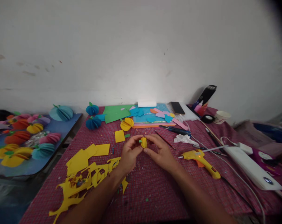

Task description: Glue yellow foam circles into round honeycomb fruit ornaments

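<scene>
A small yellow paper pumpkin [144, 142] with a green tip on its left side is held above the table between my two hands. My left hand [131, 152] pinches it from the left with thumb and fingers. From the right, the fingertips and thumb of my right hand [160, 152] close on it too. Just behind my hands sits a larger yellow paper pumpkin [127, 124]. A yellow paper square [119, 136] and a small green paper leaf [127, 135] lie near my left fingers. To the right of my right hand rests a yellow glue gun [200, 159].
Yellow paper scraps [72, 194] and yellow sheets [77, 161] cover the table's left part. Blue paper pumpkins [93, 123] stand behind them. At right are a white power strip [250, 166] with cords, a paper cup [222, 117] and a tilted black bottle [208, 94]. A blue side table [71, 126] holds finished pumpkins.
</scene>
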The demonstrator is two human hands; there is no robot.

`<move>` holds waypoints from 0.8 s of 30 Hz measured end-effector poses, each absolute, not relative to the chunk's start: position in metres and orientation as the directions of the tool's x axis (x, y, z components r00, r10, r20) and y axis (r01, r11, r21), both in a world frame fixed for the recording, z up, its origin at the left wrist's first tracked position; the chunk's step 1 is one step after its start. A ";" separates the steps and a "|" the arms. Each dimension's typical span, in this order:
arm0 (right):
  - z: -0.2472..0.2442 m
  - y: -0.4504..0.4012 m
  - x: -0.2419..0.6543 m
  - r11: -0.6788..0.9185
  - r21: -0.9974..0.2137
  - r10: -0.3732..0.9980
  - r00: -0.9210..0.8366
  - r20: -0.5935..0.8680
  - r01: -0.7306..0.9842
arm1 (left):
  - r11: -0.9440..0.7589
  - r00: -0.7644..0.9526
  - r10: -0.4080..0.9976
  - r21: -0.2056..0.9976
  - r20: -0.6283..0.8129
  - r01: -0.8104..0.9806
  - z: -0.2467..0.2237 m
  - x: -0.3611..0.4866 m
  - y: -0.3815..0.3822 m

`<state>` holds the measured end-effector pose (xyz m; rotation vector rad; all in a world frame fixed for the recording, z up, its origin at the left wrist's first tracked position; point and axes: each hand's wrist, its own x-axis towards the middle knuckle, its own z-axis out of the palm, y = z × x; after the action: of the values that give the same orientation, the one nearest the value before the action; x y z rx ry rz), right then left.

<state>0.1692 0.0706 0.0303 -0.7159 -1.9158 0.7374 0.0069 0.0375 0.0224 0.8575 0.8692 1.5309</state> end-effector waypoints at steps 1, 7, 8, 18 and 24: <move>0.031 0.070 0.169 0.649 -0.741 0.734 -0.397 0.551 0.171 | -0.107 -0.107 0.992 0.887 0.066 -0.449 0.022 0.007 0.037; 0.033 0.070 0.169 0.634 -0.756 0.746 -0.387 0.541 0.165 | -0.122 -0.098 0.991 0.911 0.090 -0.394 0.017 0.004 0.038; 0.033 0.070 0.169 0.630 -0.759 0.749 -0.384 0.540 0.163 | -0.126 -0.103 0.990 0.914 0.093 -0.387 0.016 0.004 0.038; 0.035 0.069 0.167 0.531 -0.832 0.818 -0.351 0.455 0.159 | -0.137 -0.131 0.987 0.916 0.094 -0.376 0.015 0.004 0.039; 0.033 0.069 0.167 0.495 -0.856 0.835 -0.353 0.422 0.149 | -0.129 -0.106 0.990 0.914 0.095 -0.385 0.015 0.004 0.039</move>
<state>0.1671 0.0693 0.0333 -0.8270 -1.8044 0.9205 0.0036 0.0389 0.0153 0.9433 0.9075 1.5182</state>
